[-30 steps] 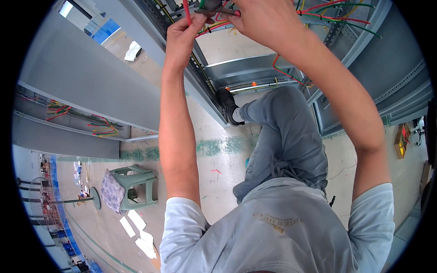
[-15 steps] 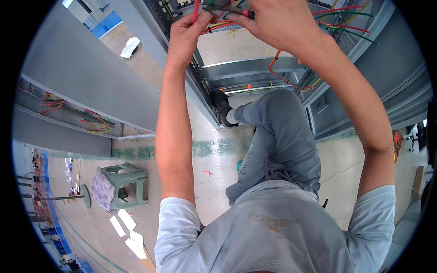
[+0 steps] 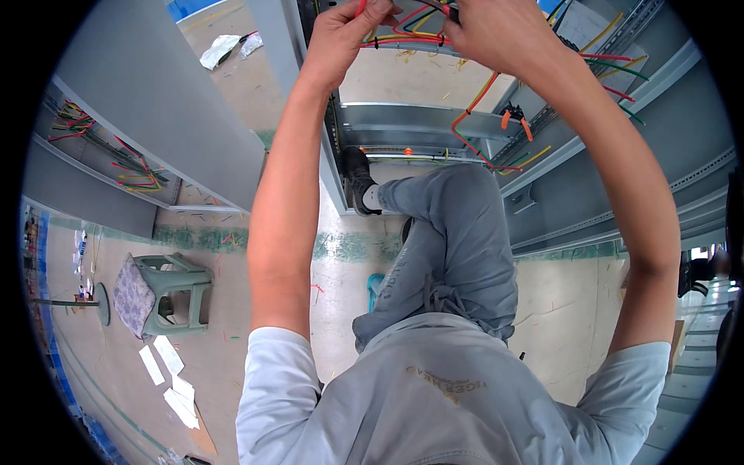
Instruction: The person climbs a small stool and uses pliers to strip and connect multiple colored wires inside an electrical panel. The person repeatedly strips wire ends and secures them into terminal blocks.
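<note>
My left hand (image 3: 346,40), near the top edge of the view, pinches a red wire (image 3: 361,8) between thumb and fingers. Just right of it, my right hand (image 3: 500,35) is closed on pliers with red-and-black handles (image 3: 450,12). The pliers' dark jaws reach toward the left fingers and are partly cut off by the picture's edge, so I cannot tell what they grip. Below and between both hands runs a bundle of red, yellow and green wires (image 3: 411,39), tied with black ties, across the open grey metal cabinet frame (image 3: 418,118).
Loose wire ends (image 3: 612,66) stick out at right. A black tool with orange handles (image 3: 517,124) sits by the frame. A grey panel (image 3: 155,101) stands at left. Behind are a green stool (image 3: 174,283) with a patterned cover and white papers (image 3: 170,372) on the floor.
My viewpoint has shifted, so both hands sit slightly higher and further right in the picture. The orange-handled tool has come out from behind my right arm. Both hands keep their hold.
</note>
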`<action>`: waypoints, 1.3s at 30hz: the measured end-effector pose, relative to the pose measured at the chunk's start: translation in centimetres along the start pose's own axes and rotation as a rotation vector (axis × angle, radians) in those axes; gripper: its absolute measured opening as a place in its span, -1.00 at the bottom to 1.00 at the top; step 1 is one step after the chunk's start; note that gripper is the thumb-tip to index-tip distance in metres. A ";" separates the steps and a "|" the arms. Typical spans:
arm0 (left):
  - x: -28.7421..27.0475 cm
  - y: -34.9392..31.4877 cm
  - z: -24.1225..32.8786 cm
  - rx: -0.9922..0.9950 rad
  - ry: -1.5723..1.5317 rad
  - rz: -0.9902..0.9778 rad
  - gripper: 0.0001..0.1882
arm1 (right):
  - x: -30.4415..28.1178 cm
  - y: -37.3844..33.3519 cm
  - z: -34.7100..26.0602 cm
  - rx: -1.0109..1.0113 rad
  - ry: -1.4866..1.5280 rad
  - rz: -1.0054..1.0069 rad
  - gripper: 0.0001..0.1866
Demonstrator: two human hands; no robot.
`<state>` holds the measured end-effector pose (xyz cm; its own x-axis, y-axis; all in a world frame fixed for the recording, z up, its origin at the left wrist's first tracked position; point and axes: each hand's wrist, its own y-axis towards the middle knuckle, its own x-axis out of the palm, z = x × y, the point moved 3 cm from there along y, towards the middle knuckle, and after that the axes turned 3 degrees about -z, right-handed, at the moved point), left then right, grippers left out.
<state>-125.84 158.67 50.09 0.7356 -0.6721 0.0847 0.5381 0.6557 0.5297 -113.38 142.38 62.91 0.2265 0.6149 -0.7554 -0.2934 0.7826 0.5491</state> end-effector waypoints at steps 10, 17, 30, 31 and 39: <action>-0.7 1.1 0.0 0.089 0.030 0.072 -0.55 | 0.9 1.9 1.7 -0.092 0.234 -0.027 -0.71; -0.5 -0.5 2.6 0.024 0.292 0.136 -0.67 | 4.3 -8.4 -2.5 0.481 1.616 -0.381 -0.56; -0.4 -1.7 7.1 0.073 0.541 -0.090 -0.81 | 6.2 -8.7 -7.9 0.313 2.347 -0.783 -0.45; -0.7 -1.6 6.9 0.122 0.568 -0.103 -0.82 | 6.3 -7.7 -8.0 0.304 2.421 -0.759 -0.49; -0.3 -2.2 5.2 0.223 0.426 -0.090 -0.79 | 6.7 -4.4 -7.1 0.217 2.763 -0.613 -0.63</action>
<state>-129.40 155.58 53.30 0.8180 -0.4921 -0.2978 0.5405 0.4805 0.6906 -117.12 142.37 52.87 -0.5373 -0.5480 0.6411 -0.5762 0.7936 0.1954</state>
